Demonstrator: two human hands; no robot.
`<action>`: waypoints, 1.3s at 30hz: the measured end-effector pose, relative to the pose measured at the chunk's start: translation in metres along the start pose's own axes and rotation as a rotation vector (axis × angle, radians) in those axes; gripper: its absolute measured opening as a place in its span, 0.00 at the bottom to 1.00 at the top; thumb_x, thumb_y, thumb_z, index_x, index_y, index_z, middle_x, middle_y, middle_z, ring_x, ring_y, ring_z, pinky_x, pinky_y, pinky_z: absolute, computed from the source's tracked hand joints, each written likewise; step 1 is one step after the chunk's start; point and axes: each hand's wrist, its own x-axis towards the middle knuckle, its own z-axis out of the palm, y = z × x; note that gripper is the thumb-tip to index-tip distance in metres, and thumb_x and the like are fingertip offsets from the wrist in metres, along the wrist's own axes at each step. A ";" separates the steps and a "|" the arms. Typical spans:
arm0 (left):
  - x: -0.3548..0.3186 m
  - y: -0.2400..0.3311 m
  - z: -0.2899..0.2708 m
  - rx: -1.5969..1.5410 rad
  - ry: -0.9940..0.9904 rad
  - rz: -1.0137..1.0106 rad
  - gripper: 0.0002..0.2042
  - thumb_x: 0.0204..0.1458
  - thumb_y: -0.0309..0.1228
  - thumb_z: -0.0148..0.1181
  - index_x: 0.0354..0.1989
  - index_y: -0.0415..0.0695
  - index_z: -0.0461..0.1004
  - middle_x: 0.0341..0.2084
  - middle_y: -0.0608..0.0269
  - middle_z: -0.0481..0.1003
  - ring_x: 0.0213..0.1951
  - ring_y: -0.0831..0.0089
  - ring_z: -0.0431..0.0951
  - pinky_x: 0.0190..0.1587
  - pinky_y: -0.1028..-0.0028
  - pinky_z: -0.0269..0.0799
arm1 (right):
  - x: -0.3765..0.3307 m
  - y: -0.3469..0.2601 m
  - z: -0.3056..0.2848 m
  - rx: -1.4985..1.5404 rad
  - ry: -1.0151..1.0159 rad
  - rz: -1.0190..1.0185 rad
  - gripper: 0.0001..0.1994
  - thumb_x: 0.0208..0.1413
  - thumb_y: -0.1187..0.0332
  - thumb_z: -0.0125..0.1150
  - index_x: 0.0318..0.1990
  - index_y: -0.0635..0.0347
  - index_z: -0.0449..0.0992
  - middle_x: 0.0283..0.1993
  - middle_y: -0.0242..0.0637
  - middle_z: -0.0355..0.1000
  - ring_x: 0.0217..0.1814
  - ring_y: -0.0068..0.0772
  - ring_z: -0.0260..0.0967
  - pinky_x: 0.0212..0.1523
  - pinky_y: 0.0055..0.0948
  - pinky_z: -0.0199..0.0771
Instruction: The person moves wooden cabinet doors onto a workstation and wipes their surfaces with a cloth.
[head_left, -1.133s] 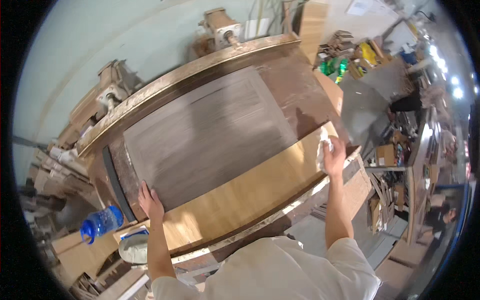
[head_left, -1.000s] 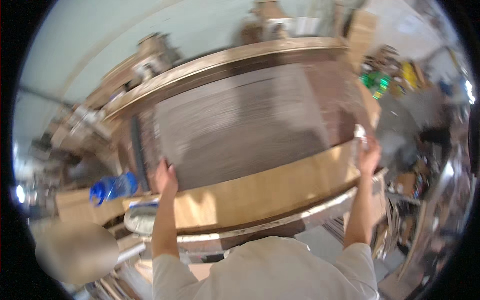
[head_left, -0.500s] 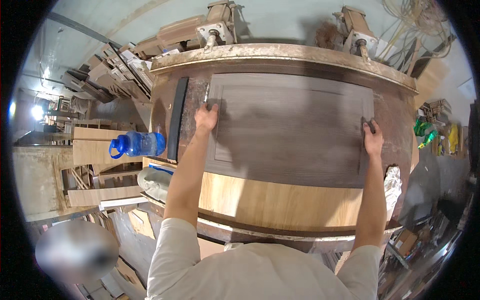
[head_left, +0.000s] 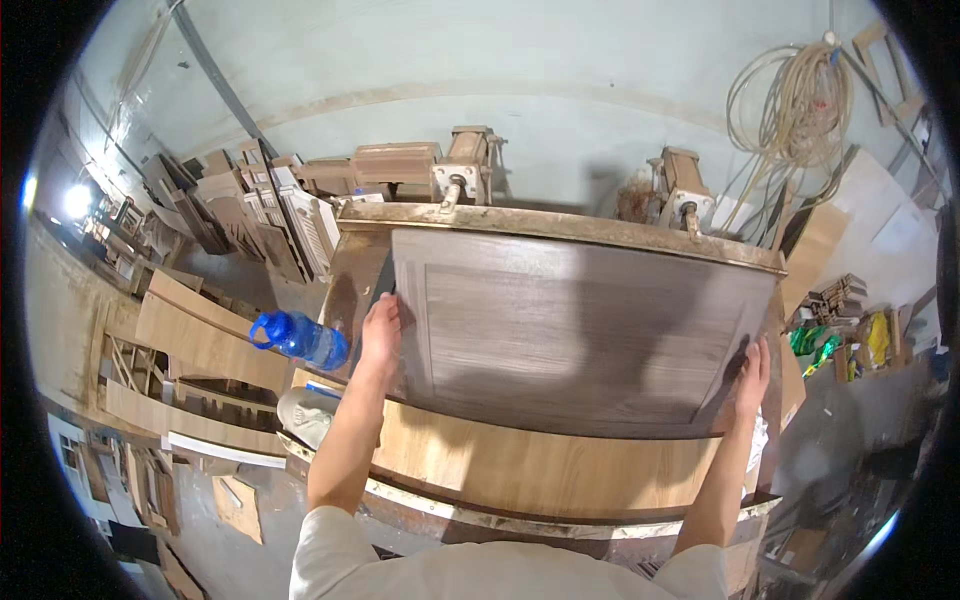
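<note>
Head view: two hands hold a grey door panel (head_left: 570, 330) on a workbench (head_left: 520, 470).

Left hand (head_left: 381, 325) and right hand (head_left: 752, 372) grasp opposite panel edges, fingers curled over them, likely to steady it; a blue bottle (head_left: 300, 338) stands beside the left.

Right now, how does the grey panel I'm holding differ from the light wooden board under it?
The grey panel is dark grey-brown with a recessed framed centre; the light wooden board is pale honey-coloured and flat. The panel lies on top, gripped by the left hand and right hand; the board shows only along its near edge. Both show wood grain.
</note>
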 end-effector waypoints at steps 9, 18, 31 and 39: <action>-0.158 -0.015 -0.164 -0.139 -0.268 -0.048 0.31 0.63 0.56 0.44 0.60 0.39 0.65 0.51 0.58 0.73 0.52 0.67 0.73 0.51 0.62 0.71 | -0.162 -0.047 -0.131 0.317 -0.151 0.120 0.46 0.60 0.30 0.35 0.71 0.63 0.52 0.74 0.46 0.50 0.70 0.45 0.56 0.66 0.48 0.54; -0.270 -0.111 -0.255 0.062 -0.413 -0.365 0.30 0.63 0.47 0.49 0.67 0.39 0.60 0.66 0.55 0.62 0.66 0.66 0.59 0.67 0.68 0.53 | -0.336 -0.010 -0.217 0.662 0.050 0.448 0.40 0.56 0.32 0.47 0.66 0.53 0.62 0.61 0.35 0.68 0.53 0.36 0.69 0.49 0.36 0.72; -0.319 -0.206 -0.272 0.539 -0.298 0.004 0.27 0.58 0.37 0.63 0.62 0.40 0.64 0.34 0.66 0.74 0.31 0.79 0.72 0.32 0.77 0.69 | -0.373 0.083 -0.264 -0.517 -0.070 0.305 0.29 0.55 0.56 0.66 0.62 0.59 0.70 0.46 0.35 0.76 0.49 0.28 0.70 0.49 0.25 0.68; -0.299 -0.261 -0.278 0.202 -0.090 -0.061 0.20 0.63 0.41 0.54 0.58 0.41 0.68 0.23 0.73 0.67 0.25 0.83 0.66 0.25 0.77 0.61 | -0.361 0.168 -0.285 -0.137 0.133 0.508 0.25 0.63 0.52 0.55 0.56 0.65 0.74 0.54 0.43 0.75 0.58 0.34 0.68 0.59 0.29 0.63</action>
